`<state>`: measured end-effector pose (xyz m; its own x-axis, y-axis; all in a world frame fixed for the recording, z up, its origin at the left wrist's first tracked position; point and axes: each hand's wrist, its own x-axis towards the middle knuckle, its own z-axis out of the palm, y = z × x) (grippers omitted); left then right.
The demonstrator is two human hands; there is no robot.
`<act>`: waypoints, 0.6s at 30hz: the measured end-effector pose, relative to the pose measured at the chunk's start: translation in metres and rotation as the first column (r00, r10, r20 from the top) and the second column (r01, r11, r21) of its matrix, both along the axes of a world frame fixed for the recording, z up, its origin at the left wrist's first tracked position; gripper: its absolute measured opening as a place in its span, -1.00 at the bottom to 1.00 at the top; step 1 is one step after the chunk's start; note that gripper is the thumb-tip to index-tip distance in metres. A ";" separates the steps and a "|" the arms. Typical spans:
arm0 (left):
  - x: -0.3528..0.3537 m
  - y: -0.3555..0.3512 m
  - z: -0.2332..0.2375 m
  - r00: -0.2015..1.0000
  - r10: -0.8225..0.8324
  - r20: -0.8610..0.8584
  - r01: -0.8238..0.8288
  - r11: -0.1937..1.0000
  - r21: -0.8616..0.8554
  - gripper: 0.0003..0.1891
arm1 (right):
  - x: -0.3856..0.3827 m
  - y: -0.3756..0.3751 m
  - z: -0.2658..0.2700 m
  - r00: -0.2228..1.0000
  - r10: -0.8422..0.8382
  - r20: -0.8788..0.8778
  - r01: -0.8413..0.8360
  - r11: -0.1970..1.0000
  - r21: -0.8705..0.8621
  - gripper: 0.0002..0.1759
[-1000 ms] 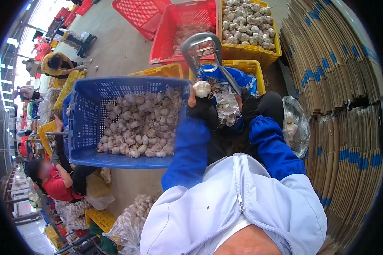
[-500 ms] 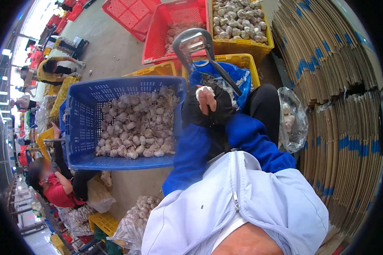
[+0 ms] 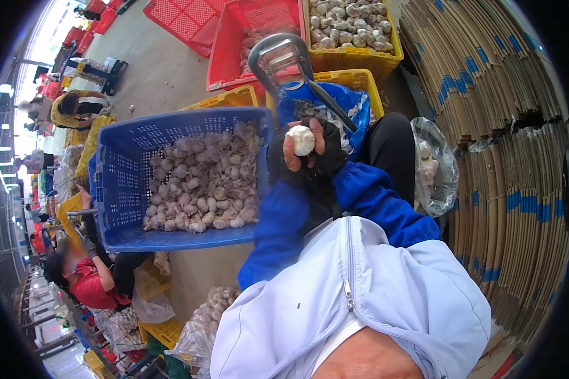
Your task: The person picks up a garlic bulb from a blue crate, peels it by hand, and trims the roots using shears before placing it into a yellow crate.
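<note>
A white garlic bulb (image 3: 301,140) is held between both hands, above my lap. My left hand (image 3: 290,151), in a dark fingerless glove, has its fingers against the bulb's left side. On the other side, the bare fingertips of my right hand (image 3: 318,138) press against it, the rest covered by a dark glove. Just beyond the hands is a blue bag (image 3: 362,120) with garlic skins. A metal handle-like frame (image 3: 306,63) rises over that bag. To the left stands a blue crate (image 3: 183,240) holding many garlic bulbs.
Red crate (image 3: 215,63) and yellow crate (image 3: 354,61) with garlic stand ahead. Flattened cardboard (image 3: 487,76) is stacked at right, beside a clear bag of garlic (image 3: 433,167). A person in red (image 3: 91,284) sits at left; another in yellow (image 3: 63,110) bends farther off.
The garlic bulb now shows clearly between the fingers, which have spread around it. Both hands have shifted slightly, and the whole view has moved a little.
</note>
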<state>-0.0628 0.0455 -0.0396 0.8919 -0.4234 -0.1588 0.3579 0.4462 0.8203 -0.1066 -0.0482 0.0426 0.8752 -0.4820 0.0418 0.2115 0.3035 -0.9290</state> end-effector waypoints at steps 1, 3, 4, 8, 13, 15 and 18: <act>-0.004 -0.004 0.019 0.993 0.061 0.099 -0.083 0.966 0.245 -0.56 | -0.002 -0.004 0.008 0.997 0.069 -0.027 -0.068 0.997 0.042 -0.59; -0.018 -0.003 0.072 0.997 -0.050 -0.056 0.047 0.998 -0.051 -0.55 | -0.007 -0.011 0.024 0.975 0.207 -0.080 -0.196 0.973 0.125 -0.58; -0.017 0.001 0.081 0.995 -0.089 -0.048 0.087 0.995 -0.040 -0.65 | -0.012 -0.017 0.040 0.951 0.295 -0.090 -0.267 0.934 0.237 -0.59; -0.015 0.003 0.089 0.990 -0.033 0.141 0.016 0.993 0.119 -0.78 | -0.021 -0.013 0.047 0.944 0.240 -0.225 -0.296 0.919 -0.261 -0.63; -0.026 -0.007 0.062 0.868 0.158 0.470 -0.307 0.916 0.259 -0.67 | -0.025 0.020 0.038 0.997 0.010 -0.076 -0.008 1.000 0.027 -0.59; -0.023 -0.005 0.048 0.899 0.159 0.409 -0.256 0.946 0.196 -0.61 | -0.020 0.013 0.034 0.990 0.081 -0.111 -0.066 0.989 0.131 -0.57; -0.013 0.004 0.048 0.980 0.067 0.187 -0.060 0.997 -0.043 -0.53 | -0.017 0.004 0.025 0.953 0.250 -0.170 -0.189 0.931 0.313 -0.58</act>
